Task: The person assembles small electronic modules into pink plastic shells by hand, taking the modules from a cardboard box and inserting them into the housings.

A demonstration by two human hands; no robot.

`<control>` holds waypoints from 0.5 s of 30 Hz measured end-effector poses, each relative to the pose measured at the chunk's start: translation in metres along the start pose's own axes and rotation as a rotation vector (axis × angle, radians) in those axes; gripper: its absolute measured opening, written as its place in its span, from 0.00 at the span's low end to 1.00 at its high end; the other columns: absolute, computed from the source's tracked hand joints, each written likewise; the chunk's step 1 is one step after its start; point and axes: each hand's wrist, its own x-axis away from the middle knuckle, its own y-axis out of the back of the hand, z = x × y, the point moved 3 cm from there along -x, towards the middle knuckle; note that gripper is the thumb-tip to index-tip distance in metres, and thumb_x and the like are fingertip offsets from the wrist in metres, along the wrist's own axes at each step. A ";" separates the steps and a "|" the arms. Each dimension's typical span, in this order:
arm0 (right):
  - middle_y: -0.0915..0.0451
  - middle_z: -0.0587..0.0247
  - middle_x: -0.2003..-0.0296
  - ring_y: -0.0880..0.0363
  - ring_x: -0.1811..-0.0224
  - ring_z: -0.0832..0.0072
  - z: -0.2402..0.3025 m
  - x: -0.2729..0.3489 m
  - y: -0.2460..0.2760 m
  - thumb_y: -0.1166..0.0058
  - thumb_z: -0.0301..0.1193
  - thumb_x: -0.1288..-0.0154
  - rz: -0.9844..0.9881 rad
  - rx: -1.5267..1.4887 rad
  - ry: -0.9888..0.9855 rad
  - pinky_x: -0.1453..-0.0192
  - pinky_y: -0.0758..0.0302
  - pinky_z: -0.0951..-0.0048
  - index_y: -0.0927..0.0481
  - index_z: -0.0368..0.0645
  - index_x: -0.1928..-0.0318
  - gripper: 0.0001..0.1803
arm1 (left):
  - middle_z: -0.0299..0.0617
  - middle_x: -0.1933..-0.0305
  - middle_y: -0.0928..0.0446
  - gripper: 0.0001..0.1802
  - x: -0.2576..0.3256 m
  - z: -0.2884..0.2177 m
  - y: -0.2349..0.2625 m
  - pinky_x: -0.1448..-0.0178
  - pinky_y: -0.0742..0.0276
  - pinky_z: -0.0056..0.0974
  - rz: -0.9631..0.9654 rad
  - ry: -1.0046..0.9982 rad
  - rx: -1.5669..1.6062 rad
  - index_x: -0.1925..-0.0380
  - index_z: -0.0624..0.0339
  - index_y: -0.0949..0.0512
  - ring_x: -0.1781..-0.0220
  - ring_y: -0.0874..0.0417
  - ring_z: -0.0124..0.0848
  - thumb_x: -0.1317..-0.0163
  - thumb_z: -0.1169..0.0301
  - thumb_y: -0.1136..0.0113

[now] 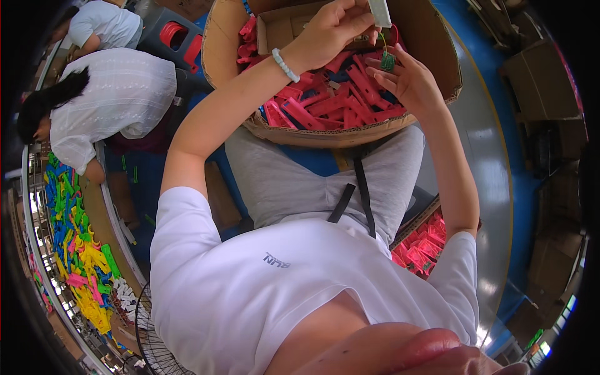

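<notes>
My left hand [334, 34], with a beaded bracelet on its wrist, is at the top edge of the view. Its fingers pinch a pale grey, flat rectangular piece [380, 12], which the frame's edge cuts off. Thin wires run down from near this piece to a small green circuit board [387, 60]. My right hand [409, 78] is beside the board, fingers apart and curved around it; whether they touch it I cannot tell. Both hands are over a large cardboard box [325, 137] holding many pinkish-red plastic parts [337, 103].
The box stands against my knees. A smaller box of red parts [422, 247] is by my right hip. On the left, two people [115, 94] [103, 28] lean over a bench heaped with colourful plastic parts [81, 244]. Cardboard cartons [540, 81] stand at right.
</notes>
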 end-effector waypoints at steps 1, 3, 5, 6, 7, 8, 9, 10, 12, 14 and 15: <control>0.22 0.48 0.52 0.18 0.54 0.64 -0.006 -0.009 -0.002 0.55 0.31 0.25 0.071 -0.047 0.044 0.51 0.17 0.73 0.28 0.32 0.44 0.17 | 0.40 0.58 0.21 0.10 0.007 -0.010 -0.004 0.53 0.24 0.34 0.032 -0.066 -0.016 0.53 0.62 0.25 0.58 0.21 0.28 0.31 0.70 0.46; 0.21 0.51 0.54 0.18 0.54 0.67 -0.014 -0.022 -0.007 0.53 0.27 0.26 0.186 -0.088 0.130 0.53 0.17 0.73 0.27 0.32 0.45 0.15 | 0.36 0.57 0.22 0.07 0.030 -0.027 -0.005 0.55 0.25 0.30 0.024 -0.027 0.073 0.54 0.61 0.24 0.60 0.23 0.22 0.29 0.74 0.48; 0.19 0.51 0.59 0.17 0.66 0.71 -0.013 -0.023 -0.022 0.47 0.24 0.31 0.167 -0.038 0.340 0.60 0.17 0.74 0.24 0.33 0.50 0.12 | 0.35 0.59 0.22 0.07 0.053 -0.040 0.002 0.54 0.25 0.29 0.057 0.079 -0.233 0.55 0.62 0.24 0.61 0.23 0.22 0.30 0.74 0.46; 0.17 0.57 0.66 0.20 0.70 0.78 -0.008 -0.018 -0.035 0.42 0.22 0.35 0.069 0.084 0.423 0.67 0.23 0.81 0.22 0.33 0.53 0.11 | 0.35 0.61 0.21 0.07 0.064 -0.044 0.007 0.53 0.25 0.29 0.084 0.050 -0.255 0.56 0.63 0.23 0.59 0.22 0.22 0.31 0.73 0.44; 0.17 0.57 0.66 0.20 0.70 0.78 -0.008 -0.023 -0.035 0.42 0.22 0.35 0.080 0.089 0.419 0.67 0.23 0.81 0.22 0.33 0.53 0.11 | 0.35 0.61 0.21 0.07 0.073 -0.045 0.017 0.53 0.25 0.29 0.072 0.046 -0.260 0.56 0.63 0.23 0.59 0.22 0.22 0.31 0.73 0.44; 0.18 0.61 0.68 0.21 0.71 0.81 -0.005 -0.030 -0.031 0.40 0.23 0.36 0.071 0.341 0.495 0.68 0.26 0.83 0.22 0.34 0.53 0.12 | 0.37 0.57 0.21 0.07 0.082 -0.042 0.028 0.47 0.25 0.31 0.089 0.105 -0.319 0.56 0.64 0.22 0.54 0.22 0.23 0.32 0.76 0.45; 0.18 0.64 0.70 0.23 0.72 0.83 -0.006 -0.031 -0.035 0.38 0.23 0.38 0.065 0.594 0.560 0.70 0.29 0.84 0.22 0.35 0.53 0.13 | 0.39 0.54 0.22 0.08 0.092 -0.041 0.036 0.42 0.26 0.33 0.098 0.170 -0.373 0.56 0.65 0.22 0.50 0.22 0.25 0.33 0.79 0.46; 0.19 0.69 0.73 0.26 0.72 0.87 -0.006 -0.033 -0.037 0.37 0.24 0.39 0.003 0.776 0.562 0.72 0.33 0.85 0.20 0.37 0.53 0.14 | 0.39 0.55 0.20 0.08 0.098 -0.040 0.045 0.42 0.26 0.33 -0.017 0.243 -0.345 0.58 0.65 0.20 0.50 0.21 0.25 0.34 0.79 0.46; 0.19 0.69 0.72 0.26 0.71 0.87 -0.004 -0.046 -0.036 0.36 0.25 0.40 0.033 0.821 0.589 0.71 0.32 0.84 0.20 0.37 0.54 0.13 | 0.37 0.57 0.19 0.09 0.101 -0.032 0.067 0.46 0.25 0.33 -0.163 0.198 -0.485 0.56 0.65 0.20 0.54 0.20 0.25 0.34 0.76 0.47; 0.18 0.68 0.68 0.25 0.69 0.86 0.000 -0.062 -0.027 0.36 0.26 0.39 0.059 0.887 0.639 0.67 0.28 0.83 0.19 0.37 0.54 0.13 | 0.38 0.59 0.19 0.10 0.099 -0.018 0.090 0.49 0.24 0.34 -0.276 0.189 -0.598 0.56 0.65 0.20 0.56 0.19 0.27 0.36 0.75 0.46; 0.17 0.67 0.66 0.24 0.69 0.85 0.003 -0.074 -0.018 0.34 0.28 0.41 0.093 0.977 0.631 0.65 0.26 0.81 0.19 0.38 0.52 0.16 | 0.40 0.59 0.18 0.11 0.095 -0.006 0.108 0.51 0.24 0.36 -0.304 0.192 -0.615 0.56 0.65 0.21 0.57 0.18 0.31 0.37 0.75 0.45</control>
